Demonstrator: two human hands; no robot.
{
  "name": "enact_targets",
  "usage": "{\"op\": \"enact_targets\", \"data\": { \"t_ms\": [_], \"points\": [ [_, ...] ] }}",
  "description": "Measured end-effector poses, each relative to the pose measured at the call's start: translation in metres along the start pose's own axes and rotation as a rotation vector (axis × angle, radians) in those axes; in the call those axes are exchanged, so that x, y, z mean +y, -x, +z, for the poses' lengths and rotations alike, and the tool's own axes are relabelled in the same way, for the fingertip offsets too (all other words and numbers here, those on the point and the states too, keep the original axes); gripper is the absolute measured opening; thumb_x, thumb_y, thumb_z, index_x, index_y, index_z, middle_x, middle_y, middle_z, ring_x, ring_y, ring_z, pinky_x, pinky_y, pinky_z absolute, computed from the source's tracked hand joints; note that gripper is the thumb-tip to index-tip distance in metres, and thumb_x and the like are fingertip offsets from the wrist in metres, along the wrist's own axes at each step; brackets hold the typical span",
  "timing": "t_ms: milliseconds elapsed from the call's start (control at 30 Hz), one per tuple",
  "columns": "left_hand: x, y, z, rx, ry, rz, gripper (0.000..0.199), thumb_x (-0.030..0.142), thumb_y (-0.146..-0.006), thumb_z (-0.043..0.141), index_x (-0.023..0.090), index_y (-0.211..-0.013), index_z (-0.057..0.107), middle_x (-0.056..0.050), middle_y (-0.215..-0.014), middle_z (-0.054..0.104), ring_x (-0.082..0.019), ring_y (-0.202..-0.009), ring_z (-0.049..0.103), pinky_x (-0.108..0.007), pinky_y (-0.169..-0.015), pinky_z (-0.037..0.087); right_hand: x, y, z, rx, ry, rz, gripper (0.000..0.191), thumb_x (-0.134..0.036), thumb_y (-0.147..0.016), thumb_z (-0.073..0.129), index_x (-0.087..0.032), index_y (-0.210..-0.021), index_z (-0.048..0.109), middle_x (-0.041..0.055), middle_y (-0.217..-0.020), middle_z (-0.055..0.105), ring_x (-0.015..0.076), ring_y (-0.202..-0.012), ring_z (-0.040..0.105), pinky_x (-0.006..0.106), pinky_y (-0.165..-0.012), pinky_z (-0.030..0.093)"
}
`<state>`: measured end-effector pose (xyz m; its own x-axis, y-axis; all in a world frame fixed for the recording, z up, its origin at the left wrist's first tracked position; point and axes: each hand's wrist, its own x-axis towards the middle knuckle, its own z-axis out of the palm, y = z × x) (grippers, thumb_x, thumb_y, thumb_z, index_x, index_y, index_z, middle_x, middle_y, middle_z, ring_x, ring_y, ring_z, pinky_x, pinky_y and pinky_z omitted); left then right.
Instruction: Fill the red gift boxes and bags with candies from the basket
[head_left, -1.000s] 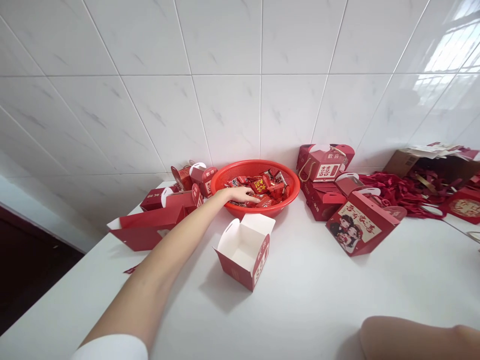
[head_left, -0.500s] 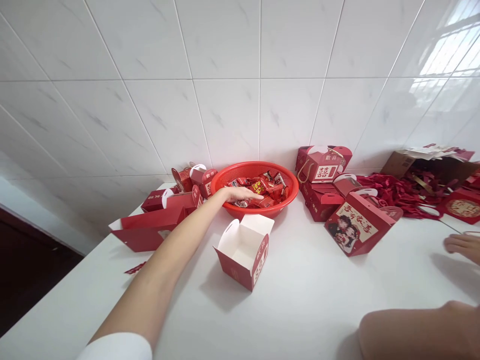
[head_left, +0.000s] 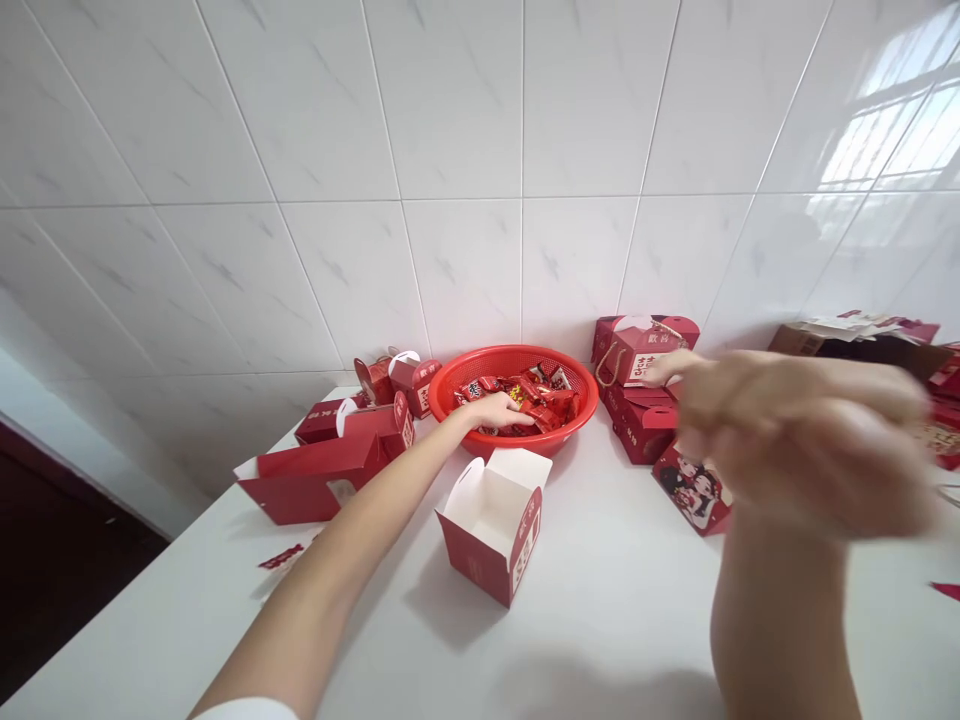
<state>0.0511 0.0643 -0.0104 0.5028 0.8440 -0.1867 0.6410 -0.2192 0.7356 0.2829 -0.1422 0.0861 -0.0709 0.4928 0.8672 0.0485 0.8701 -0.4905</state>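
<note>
My left hand point(head_left: 501, 411) reaches into a red plastic basket point(head_left: 514, 442) of small wrapped packets point(head_left: 551, 405). Its fingers are drawn together among the packets, and what they grip is hidden. Just in front of the basket stands an open red box point(head_left: 480, 555) with a white inside and raised flaps. My right hand point(head_left: 810, 450) is raised large at the right, apart from that box. Motion blurs its fingers, and whether it holds anything cannot be made out.
Another person's hand point(head_left: 670, 367) is at the stacked red boxes point(head_left: 637, 425) right of the basket. A box with a printed couple point(head_left: 694, 490) is partly behind my right hand. More red boxes point(head_left: 319, 480) stand at left. A tiled wall point(head_left: 465, 270) rises behind.
My right hand has come up from the lower right edge. My left hand's fingers have dipped into the packets. The other person's hand has reached left to the stacked boxes. The view has tilted up slightly.
</note>
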Motion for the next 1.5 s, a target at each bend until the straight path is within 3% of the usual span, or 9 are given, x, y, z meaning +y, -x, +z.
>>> {"op": "enact_targets", "data": {
  "t_ms": [200, 300, 433, 533, 633, 800, 967, 1300, 1500],
  "points": [
    [-0.001, 0.002, 0.001, 0.120, 0.163, 0.079, 0.030, 0.029, -0.059, 0.076, 0.020, -0.042, 0.053, 0.005, -0.040, 0.045, -0.012, -0.042, 0.041, -0.026, -0.045, 0.032, 0.075, -0.021, 0.037, -0.135, 0.140, 0.390, 0.032, -0.044, -0.084, 0.067, -0.019, -0.065, 0.068, 0.0027, -0.061, 0.065, 0.0149, -0.059, 0.059, 0.027, -0.057, 0.047],
    [0.004, 0.007, -0.001, 0.243, 0.308, 0.116, 0.021, 0.029, -0.067, 0.064, 0.019, -0.049, 0.059, 0.001, -0.051, 0.058, -0.014, -0.050, 0.053, -0.027, -0.054, 0.043, 0.126, -0.011, 0.046, -0.140, 0.264, 0.529, 0.015, -0.033, -0.074, 0.074, -0.019, -0.077, 0.069, 0.0051, -0.082, 0.072, 0.0198, -0.076, 0.066, 0.032, -0.073, 0.052],
    [0.009, 0.013, -0.004, 0.348, 0.480, 0.148, 0.025, 0.037, -0.075, 0.055, 0.017, -0.067, 0.067, -0.004, -0.067, 0.069, -0.016, -0.060, 0.061, -0.029, -0.066, 0.051, 0.163, 0.001, 0.061, -0.231, 0.310, 0.637, 0.040, -0.025, -0.067, 0.077, -0.021, -0.105, 0.067, 0.0074, -0.111, 0.070, 0.0260, -0.102, 0.066, 0.041, -0.092, 0.050],
    [0.009, 0.017, -0.005, 0.360, 0.546, 0.155, 0.032, 0.046, -0.075, 0.058, 0.016, -0.071, 0.067, -0.006, -0.068, 0.070, -0.017, -0.061, 0.062, -0.030, -0.067, 0.052, 0.170, 0.006, 0.069, -0.279, 0.264, 0.600, 0.055, -0.028, -0.065, 0.080, -0.024, -0.117, 0.064, 0.0061, -0.118, 0.069, 0.0268, -0.110, 0.064, 0.041, -0.098, 0.048],
    [0.008, 0.020, -0.005, 0.331, 0.629, 0.170, 0.038, 0.053, -0.073, 0.064, 0.015, -0.070, 0.065, -0.006, -0.064, 0.068, -0.017, -0.061, 0.062, -0.030, -0.067, 0.052, 0.174, 0.008, 0.074, -0.231, 0.185, 0.578, 0.044, -0.035, -0.071, 0.077, -0.024, -0.113, 0.067, 0.0045, -0.114, 0.070, 0.0256, -0.110, 0.064, 0.039, -0.098, 0.047],
    [0.007, 0.023, -0.006, 0.325, 0.702, 0.252, 0.039, 0.054, -0.070, 0.068, 0.015, -0.073, 0.065, -0.005, -0.063, 0.067, -0.018, -0.067, 0.064, -0.031, -0.074, 0.051, 0.180, 0.006, 0.076, -0.115, 0.017, 0.711, 0.038, -0.054, -0.071, 0.076, -0.021, -0.088, 0.071, 0.0021, -0.084, 0.071, 0.0244, -0.086, 0.067, 0.037, -0.080, 0.054],
    [0.005, 0.024, -0.004, 0.309, 0.681, 0.261, 0.041, 0.047, -0.063, 0.077, 0.016, -0.088, 0.068, -0.002, -0.076, 0.068, -0.016, -0.074, 0.064, -0.032, -0.078, 0.051, 0.176, 0.005, 0.072, -0.090, -0.100, 0.770, 0.047, -0.064, -0.070, 0.073, -0.021, -0.088, 0.070, 0.0040, -0.082, 0.073, 0.0231, -0.073, 0.068, 0.035, -0.065, 0.058],
    [0.001, 0.017, 0.001, 0.422, 0.516, 0.433, 0.040, 0.054, -0.071, 0.072, 0.016, -0.079, 0.067, -0.002, -0.082, 0.067, -0.016, -0.080, 0.062, -0.027, -0.076, 0.050, 0.165, 0.003, 0.069, -0.073, -0.234, 0.804, 0.047, -0.053, -0.066, 0.083, -0.019, -0.099, 0.073, 0.0062, -0.095, 0.075, 0.0227, -0.081, 0.071, 0.035, -0.074, 0.060],
    [-0.004, 0.025, -0.018, 0.359, 0.154, 0.144, 0.025, 0.036, -0.080, 0.057, 0.018, -0.088, 0.071, -0.006, -0.096, 0.073, -0.018, -0.087, 0.066, -0.028, -0.081, 0.052, 0.171, 0.001, 0.068, 0.111, -0.325, 0.806, 0.046, -0.050, -0.058, 0.087, -0.019, -0.089, 0.072, 0.0059, -0.093, 0.075, 0.0234, -0.084, 0.070, 0.038, -0.078, 0.060]
  ]
}}
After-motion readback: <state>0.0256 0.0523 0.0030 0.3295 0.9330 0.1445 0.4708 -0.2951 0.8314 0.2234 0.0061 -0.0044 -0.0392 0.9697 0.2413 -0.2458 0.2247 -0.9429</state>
